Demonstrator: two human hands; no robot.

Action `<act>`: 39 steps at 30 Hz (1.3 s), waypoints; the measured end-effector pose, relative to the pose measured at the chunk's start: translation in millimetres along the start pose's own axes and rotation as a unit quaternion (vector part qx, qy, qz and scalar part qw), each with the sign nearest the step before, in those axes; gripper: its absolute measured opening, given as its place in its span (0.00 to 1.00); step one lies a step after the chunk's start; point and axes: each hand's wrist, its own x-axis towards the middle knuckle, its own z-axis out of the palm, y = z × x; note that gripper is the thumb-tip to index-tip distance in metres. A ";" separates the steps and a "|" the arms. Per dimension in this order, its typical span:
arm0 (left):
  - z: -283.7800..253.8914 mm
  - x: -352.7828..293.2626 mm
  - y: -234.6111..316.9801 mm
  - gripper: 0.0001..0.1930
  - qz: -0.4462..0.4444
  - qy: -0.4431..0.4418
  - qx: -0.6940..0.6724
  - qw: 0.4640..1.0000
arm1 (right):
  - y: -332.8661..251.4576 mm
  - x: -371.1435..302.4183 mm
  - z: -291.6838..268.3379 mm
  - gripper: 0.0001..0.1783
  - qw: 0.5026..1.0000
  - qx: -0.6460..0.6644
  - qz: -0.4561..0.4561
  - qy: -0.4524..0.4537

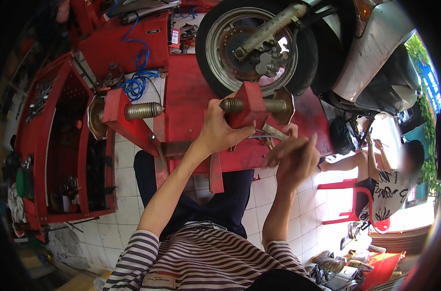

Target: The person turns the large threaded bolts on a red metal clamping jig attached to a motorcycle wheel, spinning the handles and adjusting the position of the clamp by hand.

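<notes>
A red wheel clamp with two upright arms stands at the near end of a red lift platform (pixel 181 111). Each arm carries a threaded screw with a dished metal handle: the left screw (pixel 144 111) and the right screw (pixel 234 105) point toward each other. My left hand (pixel 223 127) is closed around the right clamp arm (pixel 253 104), just below its screw. My right hand (pixel 295 157) is beside that arm, its fingers smeared by motion. Between my hands lie a pale flat piece (pixel 275 132) and a thin metal rod, partly hidden by my fingers.
A motorcycle front wheel (pixel 220 53) stands on the platform beyond the clamp. At left is a red tool cabinet (pixel 80 145); a coiled blue hose (pixel 140 82) lies behind it. A person sits on a red chair (pixel 346 184) at right. Metal parts (pixel 334 269) lie at lower right.
</notes>
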 end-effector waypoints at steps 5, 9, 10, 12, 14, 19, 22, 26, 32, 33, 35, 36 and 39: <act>-4.9 -2.2 -20.3 0.19 0.022 0.026 0.032 0.999 | -8.2 36.3 27.2 0.32 0.968 -0.178 0.130 0.119; -8.7 -3.2 -21.5 0.17 0.023 0.023 0.027 0.999 | -13.5 49.1 27.2 0.33 0.987 -0.155 -0.021 0.038; -5.9 -1.7 -17.5 0.16 0.024 0.021 0.011 0.999 | -13.4 47.6 22.6 0.34 0.988 -0.142 -0.062 0.010; -0.2 -0.2 -9.7 0.15 0.017 0.012 -0.012 1.000 | 3.4 23.9 7.0 0.36 0.996 -0.061 -0.062 -0.011; 3.2 3.1 -3.0 0.15 0.006 -0.004 -0.026 1.000 | 25.7 2.8 -1.4 0.38 0.999 0.046 -0.005 -0.002; -2.1 0.8 -17.2 0.16 0.037 0.045 0.030 0.998 | 2.9 21.6 28.3 0.38 0.973 -0.055 0.201 0.096; -0.4 -0.8 -3.5 0.17 0.033 0.023 -0.020 0.999 | -4.9 45.6 36.7 0.34 0.988 -0.006 0.122 0.096; -0.4 -0.5 0.2 0.16 0.034 0.005 -0.004 0.999 | 8.8 36.3 29.7 0.30 0.988 -0.068 -0.094 0.097; -1.2 2.4 -7.3 0.14 0.041 0.014 0.047 0.998 | 8.7 2.4 26.6 0.30 0.963 -0.204 -0.079 0.156; -2.0 3.5 -9.3 0.14 0.043 0.014 0.061 0.997 | 8.0 5.6 30.8 0.32 0.954 -0.228 -0.076 0.180; -1.8 5.1 -8.9 0.14 0.040 0.014 0.058 0.997 | 10.4 6.1 24.2 0.30 0.946 -0.278 -0.051 0.157; -0.4 6.3 -6.9 0.14 0.040 0.013 0.048 0.998 | 12.8 5.7 20.9 0.29 0.940 -0.304 -0.040 0.147; 4.0 3.8 2.0 0.14 0.042 0.012 -0.005 0.999 | 7.8 13.0 22.8 0.32 0.951 -0.242 0.134 0.138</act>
